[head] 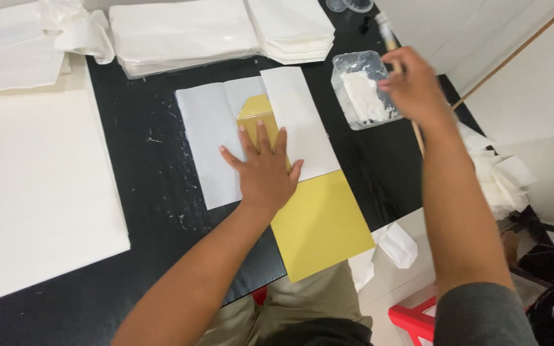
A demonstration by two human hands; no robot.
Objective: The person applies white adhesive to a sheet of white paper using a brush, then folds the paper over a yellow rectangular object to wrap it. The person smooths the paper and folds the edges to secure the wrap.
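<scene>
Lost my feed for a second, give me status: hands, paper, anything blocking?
Left hand flat on white paper and yellow template. Right hand grips brush over paste tub. Nothing blocking.

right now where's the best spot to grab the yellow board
Take the yellow board by its near end, which juts past the black table edge toward the person. Come from below and in front, pinching that free corner. The far end is pinned under white paper and the left hand.

A yellow board point(320, 224) lies under white paper point(226, 141) on a black table point(142, 160) (white-flecked), beside a clear tub point(361, 90) of white paste.
</scene>
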